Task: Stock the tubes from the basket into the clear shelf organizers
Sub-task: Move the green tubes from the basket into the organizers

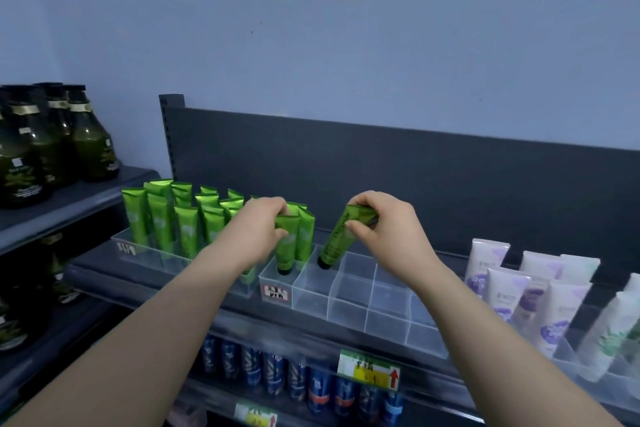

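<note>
My left hand (260, 226) pinches the crimped top of a green tube (286, 251) that stands cap-down in the front-left cell of a clear divided organizer (349, 302). My right hand (382, 229) grips the top of a second green tube (335, 243), tilted, with its black cap inside the cell just to the right. Left of these, another clear organizer (145, 253) is packed with several upright bright green tubes (162, 218). The basket is out of view.
Several white and purple tubes (519, 291) stand in organizers at the right. Dark green bottles (52, 142) sit on the left shelf. Blue cans (294, 378) and price tags (369, 369) line the shelf below. A dark back panel (415, 177) rises behind the organizers.
</note>
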